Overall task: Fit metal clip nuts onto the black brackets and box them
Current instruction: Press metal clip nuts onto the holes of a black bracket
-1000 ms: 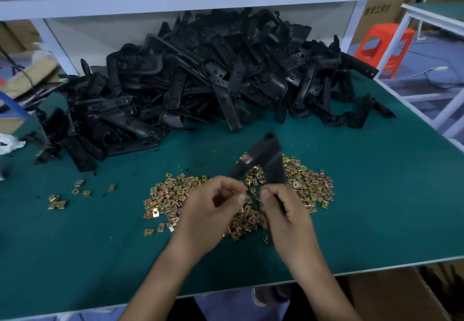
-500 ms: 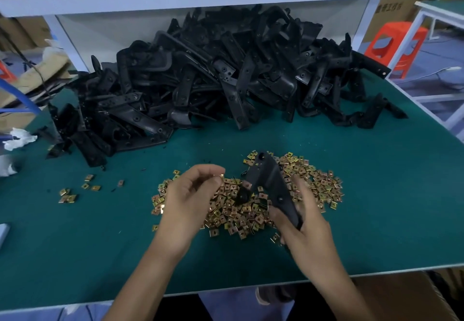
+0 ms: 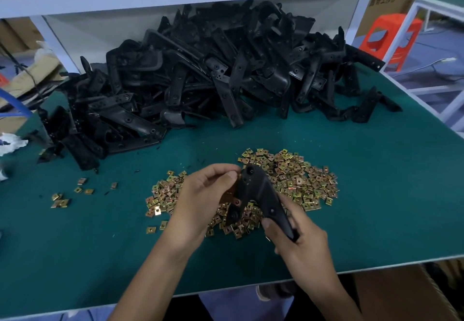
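My right hand [image 3: 298, 241] grips the lower end of a black bracket [image 3: 253, 187], held at lower centre over the clip nuts [image 3: 301, 177] on the surface [image 3: 376, 207]. My left hand [image 3: 200, 202] pinches its upper end; I cannot tell whether a nut sits between those fingertips.

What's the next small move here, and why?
Probably slide the clip nut home with the left hand: its fingers pinch at the top end of the bracket, which the right hand steadies by its lower arm. The nut itself isn't clearly visible.
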Tool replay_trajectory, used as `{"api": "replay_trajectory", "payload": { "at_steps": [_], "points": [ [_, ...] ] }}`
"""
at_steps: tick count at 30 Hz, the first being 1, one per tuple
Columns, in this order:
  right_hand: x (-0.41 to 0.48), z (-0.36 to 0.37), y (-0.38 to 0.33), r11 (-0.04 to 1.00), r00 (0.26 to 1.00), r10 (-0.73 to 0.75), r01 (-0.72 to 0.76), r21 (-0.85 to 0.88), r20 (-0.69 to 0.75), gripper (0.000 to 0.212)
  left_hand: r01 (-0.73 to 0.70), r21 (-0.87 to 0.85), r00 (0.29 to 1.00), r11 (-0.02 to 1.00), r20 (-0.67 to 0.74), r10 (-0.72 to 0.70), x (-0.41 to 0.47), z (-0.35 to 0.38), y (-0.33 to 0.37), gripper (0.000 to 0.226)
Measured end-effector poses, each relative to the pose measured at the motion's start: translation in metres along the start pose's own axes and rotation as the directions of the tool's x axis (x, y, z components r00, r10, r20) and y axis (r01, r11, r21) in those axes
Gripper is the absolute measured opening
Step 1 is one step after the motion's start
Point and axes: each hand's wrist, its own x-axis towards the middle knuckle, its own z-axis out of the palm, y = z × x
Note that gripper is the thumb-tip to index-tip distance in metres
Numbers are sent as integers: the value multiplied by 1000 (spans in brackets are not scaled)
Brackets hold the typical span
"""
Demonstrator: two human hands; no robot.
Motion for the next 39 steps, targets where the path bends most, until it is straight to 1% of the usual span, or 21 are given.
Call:
{"api": "replay_trajectory", "payload": {
  "at_steps": [4, 10, 14, 16, 21, 23, 25, 27, 29, 30, 32, 35, 39],
  "points": [
    [1, 0, -1, 1000, 1000, 12, -12, -18, 4, 48, 26, -47, 1000, 999, 14, -26, -1, -1, 3, 17],
    [1, 0, 0, 998, 1000, 0, 0, -63, 1, 49, 6, 14, 1000, 1000, -13, -6, -3, 3, 2, 14],
    [1, -1, -1, 997, 1000, 2, -3, -81, -4, 53, -18, 26, 998, 1000, -66, 19, -4, 9, 1, 15],
    [1, 0, -1, 995, 1000, -4, 3, -97, -9, 50, -13, 19, 998, 1000, -59, 14, -5, 11, 1, 15],
    [1, 1, 0, 995, 1000, -8, 6, -101, -29, 52, -1, 19, 1000, 1000, -9, 2, -8, 14, 2, 10],
    [2, 1, 2, 996, 999, -23, 19, -83, -40, 51, -9, 26, 1000, 1000, 24, 8, -11, 15, 2, 14],
    [2, 1, 2, 998, 998, -44, 42, -51, -40, 51, -34, 77, 999, 996, 34, 32, -16, 18, -1, 27],
    [1, 0, 2, 998, 997, -57, 56, -34, -46, 54, -108, 208, 993, 972, -23, 115, -19, 22, -5, 33],
    [0, 1, 2, 997, 997, -64, 62, -34, -48, 54, -202, 404, 962, 892, -91, 259, -22, 27, -9, 26],
    [0, 1, 3, 998, 997, -63, 61, -33, -52, 53, -224, 464, 944, 857, -115, 309, -23, 29, -10, 23],
    [0, 1, 3, 998, 996, -55, 53, -35, -65, 51, -215, 486, 934, 847, -152, 324, -23, 32, -11, 21],
    [0, 1, 4, 998, 997, -54, 51, -37, -62, 52, -163, 453, 941, 876, -195, 275, -21, 36, -14, 23],
    [1, 1, 8, 998, 996, -59, 57, -31, -74, 52, -141, 416, 938, 898, -233, 255, -21, 42, -18, 26]
  ]
}}
